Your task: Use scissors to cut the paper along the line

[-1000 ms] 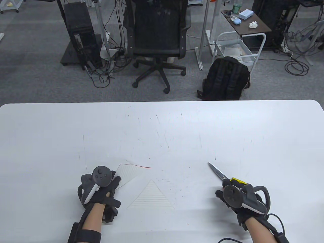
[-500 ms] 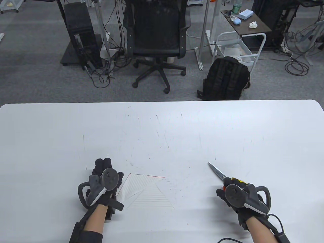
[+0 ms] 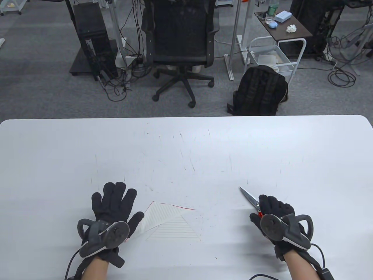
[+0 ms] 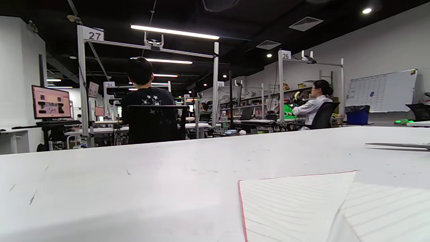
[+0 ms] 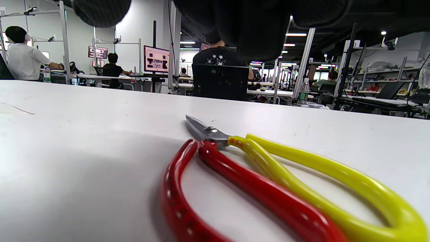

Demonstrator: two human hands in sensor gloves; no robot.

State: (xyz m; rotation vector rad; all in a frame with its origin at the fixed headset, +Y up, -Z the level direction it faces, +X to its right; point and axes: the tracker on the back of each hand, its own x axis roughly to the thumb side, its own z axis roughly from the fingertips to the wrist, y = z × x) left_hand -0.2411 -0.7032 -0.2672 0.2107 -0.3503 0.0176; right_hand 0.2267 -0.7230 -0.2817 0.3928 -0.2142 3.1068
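Note:
A lined paper piece with a red line along its edges (image 3: pixel 163 212) lies flat on the white table (image 3: pixel 186 145), overlapping a second lined triangle (image 3: pixel 178 230). Both show in the left wrist view, the red-edged piece (image 4: pixel 295 201) and the triangle (image 4: pixel 386 211). My left hand (image 3: pixel 115 201) lies open with fingers spread, just left of the paper, thumb near its left corner. The scissors (image 3: pixel 249 197) lie on the table, blades closed. In the right wrist view their red and yellow handles (image 5: pixel 268 181) lie free. My right hand (image 3: pixel 272 206) hovers open over the handles.
The table's far edge (image 3: pixel 186 117) faces an office chair (image 3: pixel 182 43) and a black backpack (image 3: pixel 260 90) on the floor. A cable (image 3: pixel 263 275) trails from my right wrist at the near edge.
My left hand laid the red-edged piece down over the triangle, let go and spread flat. My right hand opened over the scissors' handles; the scissors stayed put.

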